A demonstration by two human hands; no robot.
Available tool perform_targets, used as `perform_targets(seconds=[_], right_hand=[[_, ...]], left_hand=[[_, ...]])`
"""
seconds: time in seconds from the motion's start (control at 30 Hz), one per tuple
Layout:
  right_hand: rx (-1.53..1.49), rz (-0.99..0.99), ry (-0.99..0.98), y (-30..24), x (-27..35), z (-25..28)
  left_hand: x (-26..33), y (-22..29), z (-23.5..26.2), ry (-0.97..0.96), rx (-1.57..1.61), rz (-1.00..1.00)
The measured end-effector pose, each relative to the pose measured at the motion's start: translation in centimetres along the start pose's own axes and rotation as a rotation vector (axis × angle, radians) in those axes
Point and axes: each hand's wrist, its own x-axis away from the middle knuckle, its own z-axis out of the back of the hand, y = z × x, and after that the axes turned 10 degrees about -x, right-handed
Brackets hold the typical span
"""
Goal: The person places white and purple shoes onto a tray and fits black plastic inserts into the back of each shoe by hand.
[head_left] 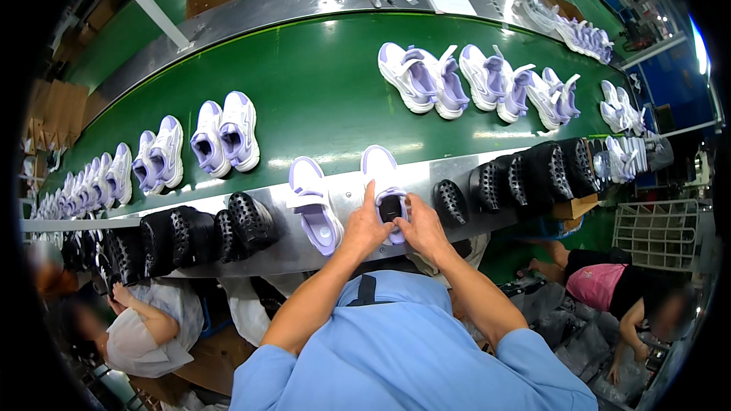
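Currently, your left hand [365,228] and right hand [422,230] both grip a white-and-lilac shoe [385,186] on the metal ledge [426,176], at 12 o'clock from your chest. You appear to be working at its opening. Its mate [314,205] lies just beside, at 9 o'clock. Any next move likely calls for holding the shoe steady.

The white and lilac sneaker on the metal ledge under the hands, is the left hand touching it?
Touching. The head view shows the left hand with its index finger laid along the white and lilac sneaker, while the right hand presses its opening from the other side.
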Motion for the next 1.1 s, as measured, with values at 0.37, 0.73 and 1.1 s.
perform_targets(seconds=[0.37, 0.73, 1.1], right_hand=[[0.111, -0.081, -0.002, 2.4, -2.7, -1.8], [0.097, -0.192, -0.261, -4.5, -3.0, -0.6], [-0.268, -0.099, -0.479, -9.8, -0.5, 1.5]], left_hand=[[6.5, -0.6, 1.9, 0.278, -0.187, 0.015], [8.0, -5.5, 2.7, 0.155, 0.004, 0.0], [18.3, -19.7, 19.1, 1.195, -0.654, 0.582]])
